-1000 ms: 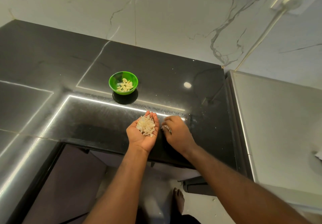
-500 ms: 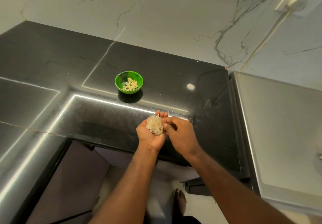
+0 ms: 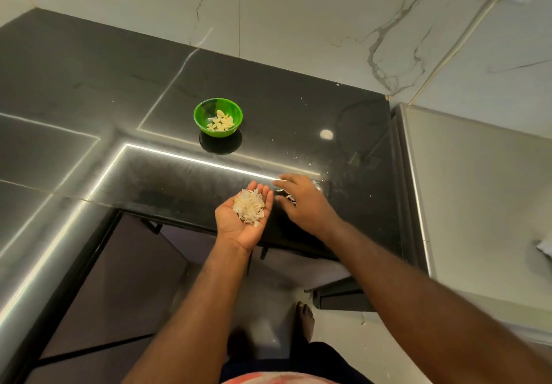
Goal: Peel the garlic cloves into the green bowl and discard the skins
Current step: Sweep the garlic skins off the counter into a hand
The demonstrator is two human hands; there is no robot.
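1. On the floor nearest the camera, a bare foot (image 3: 304, 318) stands below the tabletop's front edge.
2. Over that edge, the left hand (image 3: 239, 225) lies palm up with relaxed fingers, cupping a pile of garlic skins (image 3: 249, 207).
3. Just beside it, the right hand (image 3: 303, 202) is palm down, fingers spread, touching a few loose skins (image 3: 288, 196) on the black tabletop (image 3: 119, 99).
4. Farther back, well apart from both hands, the green bowl (image 3: 200, 116) stands upright with peeled garlic cloves (image 3: 221, 123) inside.
5. Behind it rises a marble wall (image 3: 298, 10).
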